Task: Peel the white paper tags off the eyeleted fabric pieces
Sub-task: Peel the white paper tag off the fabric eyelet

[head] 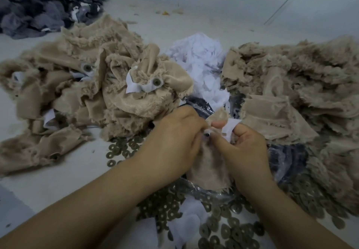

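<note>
Near the centre of the view, slightly toward 4 o'clock, both hands worked on one beige fabric piece (208, 163). It was plush and fuzzy, frayed at the edges, and hung down between the wrists. A small dark eyelet (207, 134) showed at its upper end, right where the fingers met. The left hand (174, 142) had its fingers curled over the top of the piece, gripping it beside the eyelet. The right hand (245, 147) pinched the white paper tag (229, 129), a short strip that bent over its fingers, one end lying against the fabric by the eyelet; whether that end was stuck down could not be told.

At 10 o'clock from the hands lay a heap of tagged beige pieces (81, 85), several showing round metal eyelets ringed with white paper and loose white strips. At 2 o'clock spread a second beige pile (295, 85) with no paper showing on it. Between the two, at 12 o'clock, sat a mound of crumpled white paper scraps (202, 64).

Flat bronze-coloured washers (229, 227) were scattered under and around the wrists, from 9 o'clock round to 5 o'clock, partly on clear plastic wrap (287, 163). A dark grey fabric heap (33, 10) filled the far 11 o'clock corner of the white table (48, 186).
</note>
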{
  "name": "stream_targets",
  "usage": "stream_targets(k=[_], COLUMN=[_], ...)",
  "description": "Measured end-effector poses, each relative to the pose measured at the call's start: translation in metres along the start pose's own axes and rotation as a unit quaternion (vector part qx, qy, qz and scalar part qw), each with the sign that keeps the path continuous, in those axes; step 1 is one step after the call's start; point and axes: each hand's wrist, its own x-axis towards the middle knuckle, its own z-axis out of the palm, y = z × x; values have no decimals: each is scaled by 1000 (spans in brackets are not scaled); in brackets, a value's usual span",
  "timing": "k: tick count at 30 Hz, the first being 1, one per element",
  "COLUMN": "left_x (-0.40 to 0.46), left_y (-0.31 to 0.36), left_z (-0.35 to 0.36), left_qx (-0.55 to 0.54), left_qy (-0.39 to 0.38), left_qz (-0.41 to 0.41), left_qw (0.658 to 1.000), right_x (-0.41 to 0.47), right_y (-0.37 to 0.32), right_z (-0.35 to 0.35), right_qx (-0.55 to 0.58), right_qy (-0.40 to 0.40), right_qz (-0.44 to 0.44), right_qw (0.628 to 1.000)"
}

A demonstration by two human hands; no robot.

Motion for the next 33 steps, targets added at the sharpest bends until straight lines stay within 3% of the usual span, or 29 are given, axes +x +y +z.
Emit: stream_targets(k=[7,10,13,17,20,28,33], left_x=[-4,-8,-9,-2,1,-3,-4], left_y=[0,-2,-4,-6,-8,-10,-11], left_z=[23,28,29,26,24,24,28], left_qx=[45,11,-59,-186,-212,-81,-64], left_qy=[6,32,41,55,44,52,79], left_qz=[76,84,33,-99,-147,-31,35], left_qw=[996,996,997,976,965,995,994], right_x=[1,2,2,2,1,1,1], right_y=[1,2,1,0,-1,0,1], right_z=[-1,-1,-1,-1,-1,-1,0], right_qx=[21,18,16,9,9,4,5], right_qy=[1,7,9,9,4,7,4], right_qz=[8,9,7,2,-7,-7,-19], right_qw=[1000,1000,1000,1000,1000,1000,1000])
